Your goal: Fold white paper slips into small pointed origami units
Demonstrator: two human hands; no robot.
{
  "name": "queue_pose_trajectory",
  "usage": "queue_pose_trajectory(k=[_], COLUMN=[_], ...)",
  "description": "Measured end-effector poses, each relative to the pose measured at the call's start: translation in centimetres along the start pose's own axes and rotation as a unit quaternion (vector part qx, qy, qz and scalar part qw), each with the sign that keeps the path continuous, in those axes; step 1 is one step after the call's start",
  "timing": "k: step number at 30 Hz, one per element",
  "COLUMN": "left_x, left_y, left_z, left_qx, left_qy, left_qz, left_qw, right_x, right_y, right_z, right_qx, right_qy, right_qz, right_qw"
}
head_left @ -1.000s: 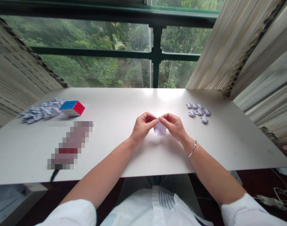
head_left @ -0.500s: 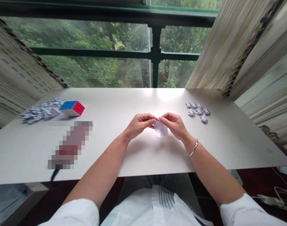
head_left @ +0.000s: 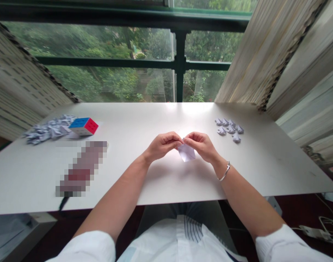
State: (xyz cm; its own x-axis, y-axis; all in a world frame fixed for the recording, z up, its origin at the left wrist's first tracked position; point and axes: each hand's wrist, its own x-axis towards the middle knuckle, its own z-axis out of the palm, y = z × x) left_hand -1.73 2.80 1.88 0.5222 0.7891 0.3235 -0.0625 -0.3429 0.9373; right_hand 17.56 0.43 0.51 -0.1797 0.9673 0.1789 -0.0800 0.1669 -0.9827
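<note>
A small folded white piece of paper [head_left: 187, 153] is held just above the table, between my two hands. My left hand [head_left: 164, 145] pinches its upper left edge between thumb and fingers. On the opposite side my right hand [head_left: 201, 145] pinches the top right of the paper, and a silver bracelet [head_left: 224, 171] circles that wrist. The fingertips nearly meet and hide the paper's upper part; its lower point hangs toward me. Several small folded paper pieces [head_left: 231, 128] lie grouped on the table to the right of my hands.
The white table [head_left: 166, 189] stands against a green-framed window [head_left: 180, 65]. At the left lie a heap of folded papers [head_left: 47, 130], a puzzle cube [head_left: 83, 126] and a pixelated long object with a black strap [head_left: 83, 167]. Curtains [head_left: 254, 54] hang on both sides.
Both hands keep their pinch on the paper. The fingers have shifted slightly and the paper's lower point hangs a little lower. Everything else stays in place.
</note>
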Motion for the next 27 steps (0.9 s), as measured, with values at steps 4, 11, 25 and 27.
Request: queue_pose_trajectory(k=[4, 11, 25, 27], left_x=[-0.1, -0.2, -0.5, -0.4], left_y=[-0.1, -1.3, -2.6, -2.7], left_z=[0.6, 1.8, 3.7, 3.8], left_qx=[-0.022, -0.048, -0.002, 0.006], left_qy=[0.024, 0.1, 0.223, 0.229], left_qz=[-0.021, -0.028, -0.001, 0.008], left_qw=[0.999, 0.993, 0.975, 0.973], right_x=[0.0, 0.0, -0.1, -0.1], right_y=[0.0, 0.1, 1.1, 1.2], right_z=[0.1, 0.4, 1.2, 1.3], right_qx=[0.013, 0.021, -0.037, -0.046], right_qy=[0.005, 0.028, 0.069, 0.067], right_qz=[0.002, -0.006, -0.046, -0.054], right_qw=[1.0, 0.999, 0.996, 0.995])
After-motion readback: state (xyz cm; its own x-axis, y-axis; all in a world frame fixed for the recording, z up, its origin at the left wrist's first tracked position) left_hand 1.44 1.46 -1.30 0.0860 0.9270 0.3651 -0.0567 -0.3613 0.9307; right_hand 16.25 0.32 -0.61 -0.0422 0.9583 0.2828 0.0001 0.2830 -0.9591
